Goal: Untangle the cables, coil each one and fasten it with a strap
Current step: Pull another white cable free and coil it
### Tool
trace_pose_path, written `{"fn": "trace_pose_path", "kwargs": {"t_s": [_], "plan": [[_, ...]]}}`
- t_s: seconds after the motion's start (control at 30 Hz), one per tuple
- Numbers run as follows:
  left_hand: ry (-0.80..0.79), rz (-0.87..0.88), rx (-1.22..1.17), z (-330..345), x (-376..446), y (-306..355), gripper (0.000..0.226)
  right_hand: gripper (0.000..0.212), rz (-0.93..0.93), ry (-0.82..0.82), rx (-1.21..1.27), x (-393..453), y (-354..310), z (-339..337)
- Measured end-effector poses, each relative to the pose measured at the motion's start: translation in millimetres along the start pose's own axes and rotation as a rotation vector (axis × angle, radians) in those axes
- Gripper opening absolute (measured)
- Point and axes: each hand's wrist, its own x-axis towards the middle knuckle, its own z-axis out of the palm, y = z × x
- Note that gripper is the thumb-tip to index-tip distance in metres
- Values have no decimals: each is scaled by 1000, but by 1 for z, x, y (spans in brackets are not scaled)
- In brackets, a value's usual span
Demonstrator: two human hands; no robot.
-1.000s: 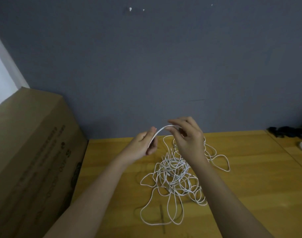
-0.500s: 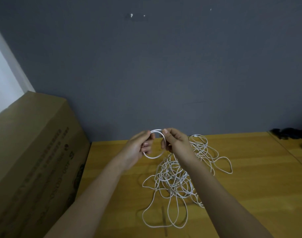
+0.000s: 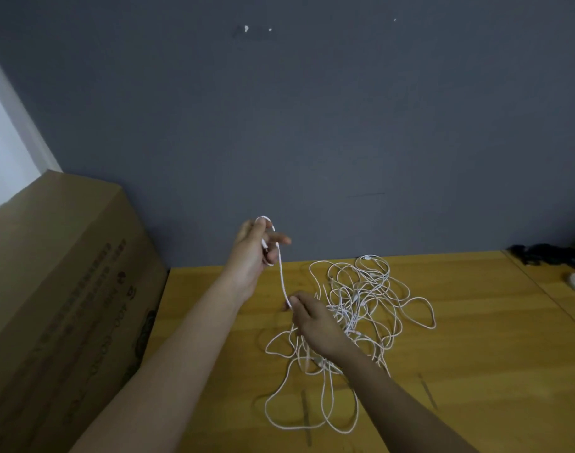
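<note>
A big cardboard box (image 3: 67, 305) stands closed at my left, contents hidden. My left hand (image 3: 255, 253) holds a white cable (image 3: 281, 276) looped over its fingers; my right hand (image 3: 315, 325) pinches it lower down, above the white tangle (image 3: 354, 308) on the wooden table (image 3: 475, 354), against a grey wall (image 3: 312, 125)

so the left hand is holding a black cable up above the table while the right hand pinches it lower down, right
Not quite: the cable is white, not black, as the head view shows. The left hand does hold it up above the table while the right hand pinches it lower down.
</note>
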Motion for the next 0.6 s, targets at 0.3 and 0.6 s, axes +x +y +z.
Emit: {"fn": "trace_pose_path", "kwargs": {"t_s": [0.3,0.6], "plan": [[-79,211,580,-3,25,-22,8,21,-338,35,-372,-12,-28,-30],[-541,85,1087,-7,11,-14,40,11,-266,292,-367,26,-39,-100]]}}
